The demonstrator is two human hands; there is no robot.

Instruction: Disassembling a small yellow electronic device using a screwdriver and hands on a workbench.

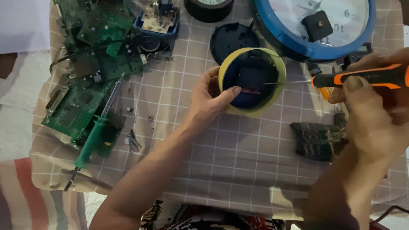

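My left hand (pixel 208 99) grips the left rim of a small round yellow-rimmed clock back (pixel 252 81), thumb laid over its dark blue inside next to a black movement block (pixel 250 78). In my right hand (pixel 375 115) is an orange and black screwdriver (pixel 366 76), held level, with its thin metal shaft reaching left into the round case near the black block.
A big blue-rimmed clock face (pixel 315 25) lies at the top right, a black round cover (pixel 232 39) beside it. Several green circuit boards (pixel 91 64) and a green-handled soldering iron (pixel 96 132) sit at the left on the checked cloth (pixel 238 153). A dark knitted piece (pixel 317 140) lies at the right.
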